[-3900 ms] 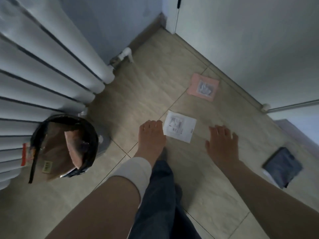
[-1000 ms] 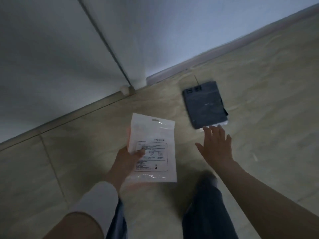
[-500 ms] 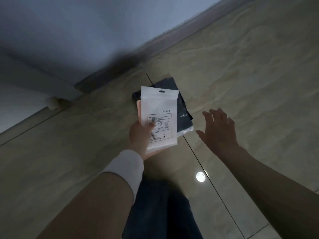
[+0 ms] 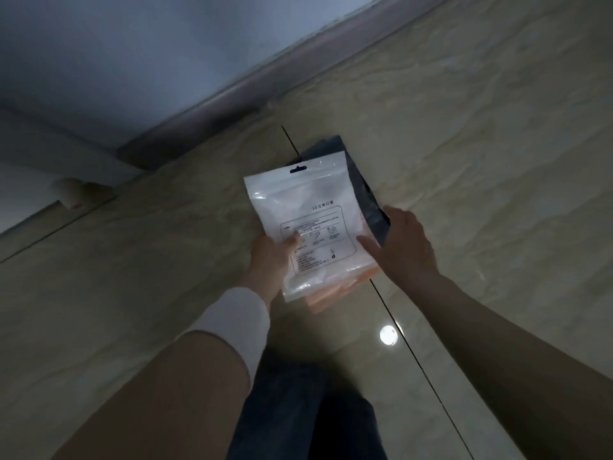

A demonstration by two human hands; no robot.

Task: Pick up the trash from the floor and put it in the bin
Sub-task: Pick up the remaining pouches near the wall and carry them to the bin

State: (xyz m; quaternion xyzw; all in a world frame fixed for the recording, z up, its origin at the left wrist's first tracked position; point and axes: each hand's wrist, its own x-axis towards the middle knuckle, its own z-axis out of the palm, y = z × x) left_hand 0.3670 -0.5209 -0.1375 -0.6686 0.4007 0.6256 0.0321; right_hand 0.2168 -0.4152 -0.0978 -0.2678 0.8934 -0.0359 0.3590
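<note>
Both hands on a stack of flat packets above the tiled floor [image 4: 464, 144].

The left hand [image 4: 268, 260] grips the white pouch [image 4: 308, 227] at its lower left edge, thumb on the printed face, with an orange packet [image 4: 335, 293] showing beneath it. The right hand [image 4: 404, 247] closes on the dark packet [image 4: 365, 200], which lies behind the pouch at its right side, thumb touching the pouch's right edge.

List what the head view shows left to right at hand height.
Door stop → left hand → white packet → right hand, its grip on the dark packet tucked behind the white one.
</note>
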